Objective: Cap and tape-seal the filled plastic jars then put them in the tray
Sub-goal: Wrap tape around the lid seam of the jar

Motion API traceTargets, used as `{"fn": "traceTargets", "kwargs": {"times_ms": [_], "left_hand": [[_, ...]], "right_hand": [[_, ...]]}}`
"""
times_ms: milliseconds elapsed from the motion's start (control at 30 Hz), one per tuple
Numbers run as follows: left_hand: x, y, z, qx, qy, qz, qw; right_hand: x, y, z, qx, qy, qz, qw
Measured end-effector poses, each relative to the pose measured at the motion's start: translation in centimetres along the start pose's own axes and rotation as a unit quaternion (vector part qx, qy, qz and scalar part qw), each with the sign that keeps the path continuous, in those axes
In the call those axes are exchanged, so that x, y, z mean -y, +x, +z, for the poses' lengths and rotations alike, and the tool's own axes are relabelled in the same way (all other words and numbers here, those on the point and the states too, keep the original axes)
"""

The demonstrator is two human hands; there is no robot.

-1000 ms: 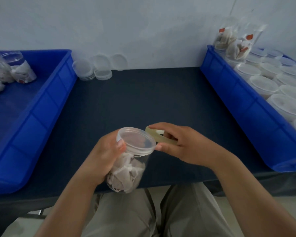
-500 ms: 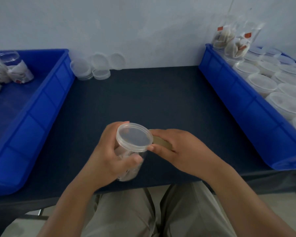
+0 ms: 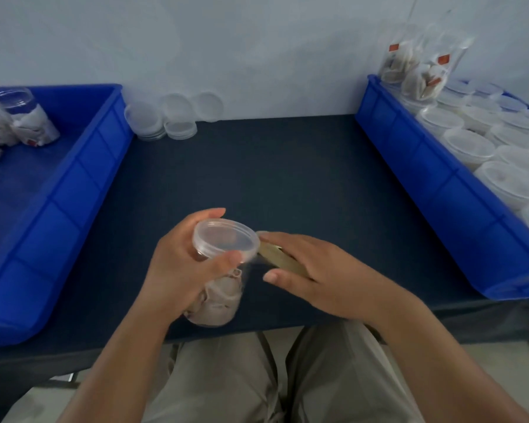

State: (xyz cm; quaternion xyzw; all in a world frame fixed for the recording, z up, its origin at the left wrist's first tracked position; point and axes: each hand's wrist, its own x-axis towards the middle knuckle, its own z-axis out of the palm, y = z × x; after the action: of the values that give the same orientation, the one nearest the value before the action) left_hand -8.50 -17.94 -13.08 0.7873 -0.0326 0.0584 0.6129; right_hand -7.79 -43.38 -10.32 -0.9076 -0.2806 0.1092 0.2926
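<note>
Left hand [image 3: 177, 270] grips clear lidded plastic jar [image 3: 226, 243] (your right hand [image 3: 324, 271] holds tan tape roll [image 3: 280, 261]); blue plastic trays [image 3: 440, 193] flank the table [image 3: 257, 166]

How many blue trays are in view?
2: left tray along the table's left side, holding a few jars; right tray along its right side, packed with capped jars. Others could lie outside the frame.

Soft, even, bluish light; wide-angle bending at edges, slight blur.
</note>
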Motion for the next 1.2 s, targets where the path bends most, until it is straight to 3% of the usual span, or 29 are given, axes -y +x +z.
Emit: {"fn": "traceTargets", "kwargs": {"times_ms": [100,200,300,500,767,867,967,1200], "left_hand": [[0.8,0.1,-0.7,0.053,-0.14,-0.037,0.988],[1.4,0.3,-0.9,0.14,-0.161,-0.042,0.976],[2.0,0.9,-1.1,0.17,-0.171,-0.041,0.97],[2.7,1.3,-0.6,0.151,-0.141,0.02,0.978],[1.3,0.5,-1.1,0.094,-0.042,0.09,0.991],[-0.2,-0.4,-0.9,0.098,0.021,0.076,0.992],[-1.4,-1.1,0.3,0.023,0.108,0.046,0.993],[-1.4,-1.6,1.3,-0.077,0.048,0.034,0.995]], "right_hand": [[-1.0,0.3,-0.7,-0.004,0.0,-0.006,1.0],[-1.2,0.7,-0.9,-0.009,0.003,-0.023,1.0],[-0.9,1.2,-0.5,-0.034,0.007,-0.04,0.999],[-0.2,1.4,0.5,-0.116,-0.016,-0.049,0.992],[0.1,0.9,0.4,-0.076,0.01,0.002,0.997],[0.2,0.8,0.2,-0.065,0.011,0.016,0.998],[0.6,0.7,0.2,-0.07,0.02,0.015,0.997],[1.3,0.3,0.7,-0.058,0.059,-0.003,0.997]]}}
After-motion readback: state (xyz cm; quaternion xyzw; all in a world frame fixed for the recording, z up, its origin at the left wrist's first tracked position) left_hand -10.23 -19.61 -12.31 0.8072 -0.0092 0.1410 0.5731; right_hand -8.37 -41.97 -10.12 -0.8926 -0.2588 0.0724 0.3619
